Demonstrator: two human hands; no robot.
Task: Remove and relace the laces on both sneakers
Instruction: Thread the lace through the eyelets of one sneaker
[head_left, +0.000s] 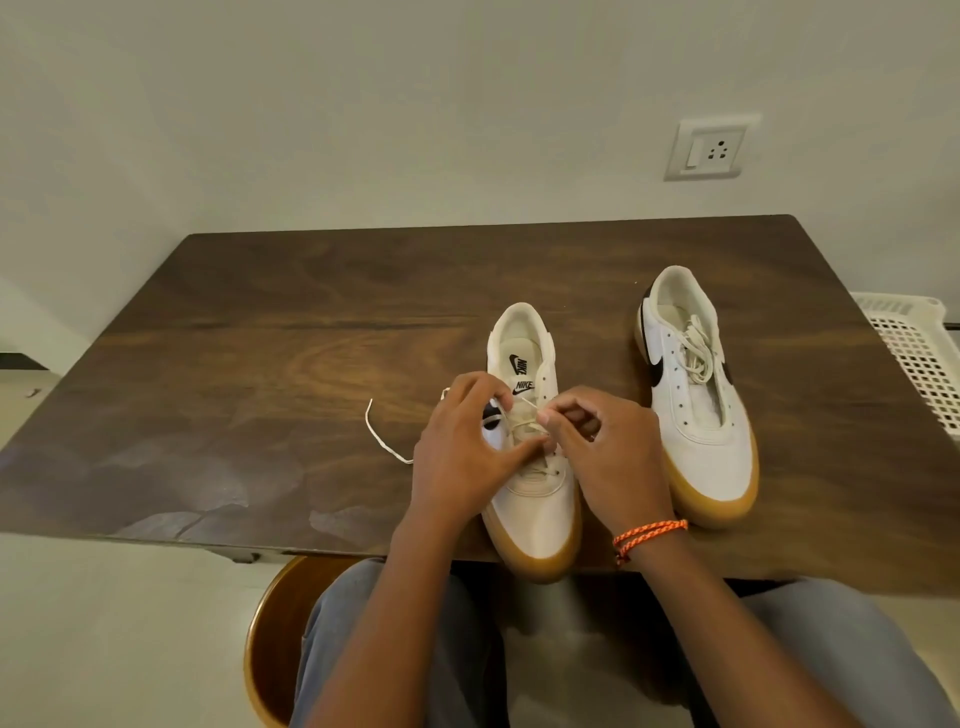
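Two white sneakers with gum soles stand on the wooden table (260, 332). The near sneaker (540, 509) sits at the front edge, toe towards me. My left hand (462, 457) rests on its left side, thumb pressing near the eyelets. My right hand (597, 447) pinches its cream lace (524, 423) over the tongue. A loose end of that lace (379, 436) trails on the table to the left. The second sneaker (696, 395) stands to the right, its eyelets bare, with a bundled lace (693, 353) lying in its opening.
A white perforated basket (914, 353) stands off the table's right edge. A wall socket (709, 149) is on the wall behind. My knees and a round wooden stool (270, 639) are below the table's front edge.
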